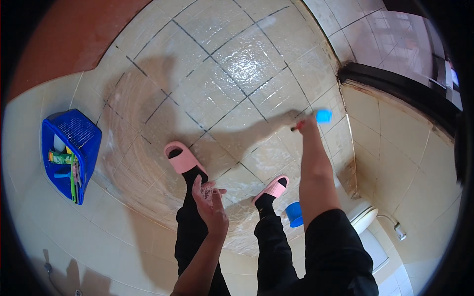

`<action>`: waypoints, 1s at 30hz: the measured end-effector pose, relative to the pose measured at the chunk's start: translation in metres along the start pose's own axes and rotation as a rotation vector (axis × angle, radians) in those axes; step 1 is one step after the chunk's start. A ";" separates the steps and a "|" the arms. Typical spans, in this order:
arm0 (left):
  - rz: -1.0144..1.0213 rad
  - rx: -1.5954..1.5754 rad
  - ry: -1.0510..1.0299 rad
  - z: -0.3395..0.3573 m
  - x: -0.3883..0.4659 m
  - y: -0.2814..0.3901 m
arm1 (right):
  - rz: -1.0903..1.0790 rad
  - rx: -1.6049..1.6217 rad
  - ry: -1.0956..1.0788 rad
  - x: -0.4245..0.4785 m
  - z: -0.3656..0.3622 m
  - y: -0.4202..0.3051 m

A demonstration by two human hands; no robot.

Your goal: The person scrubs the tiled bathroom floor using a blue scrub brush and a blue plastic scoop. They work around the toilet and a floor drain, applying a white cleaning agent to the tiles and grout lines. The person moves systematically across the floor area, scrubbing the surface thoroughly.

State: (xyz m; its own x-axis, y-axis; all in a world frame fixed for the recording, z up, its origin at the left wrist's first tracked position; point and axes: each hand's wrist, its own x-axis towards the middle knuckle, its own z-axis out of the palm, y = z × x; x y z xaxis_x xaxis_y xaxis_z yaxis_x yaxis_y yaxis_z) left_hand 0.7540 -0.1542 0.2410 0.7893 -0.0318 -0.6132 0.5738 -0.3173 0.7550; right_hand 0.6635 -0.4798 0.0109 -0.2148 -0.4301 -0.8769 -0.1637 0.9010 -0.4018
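Suds cover the fingers of my left hand (211,207), which hangs in the air above my left leg with its fingers apart and nothing in it. My right hand (308,124) is stretched out low over the wet floor near the right wall, closed on a brush with a bright blue head (324,116); the reddish end of it sticks out on the hand's left side. The brush is blurred, and whether it touches the tiles I cannot tell. Soapy smears lie on the floor tiles (240,74) around my pink slippers (185,159).
A blue plastic basket (89,155) with brushes and packets sits at the left wall. Beside my right leg is a blue container (294,214), with a white toilet (364,220) behind it at the right. A dark raised ledge (392,83) crosses the right side; a reddish-brown surface (70,37) fills the upper left.
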 end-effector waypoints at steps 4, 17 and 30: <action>0.022 -0.042 -0.060 0.014 0.016 0.025 | -0.643 -0.746 0.021 0.019 0.140 0.065; 0.007 -0.167 0.041 0.000 0.079 0.098 | 0.031 -0.331 0.312 -0.022 0.047 0.042; 0.021 -0.088 0.115 0.032 0.089 0.097 | -0.772 -1.298 -0.142 -0.096 0.275 -0.002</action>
State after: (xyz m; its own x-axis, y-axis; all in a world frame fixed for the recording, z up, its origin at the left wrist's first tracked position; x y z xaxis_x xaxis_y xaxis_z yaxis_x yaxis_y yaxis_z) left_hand 0.8726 -0.2182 0.2520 0.8181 0.0733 -0.5704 0.5701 -0.2333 0.7877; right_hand 0.9492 -0.4248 0.0232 0.3970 -0.6819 -0.6143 -0.9150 -0.2412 -0.3235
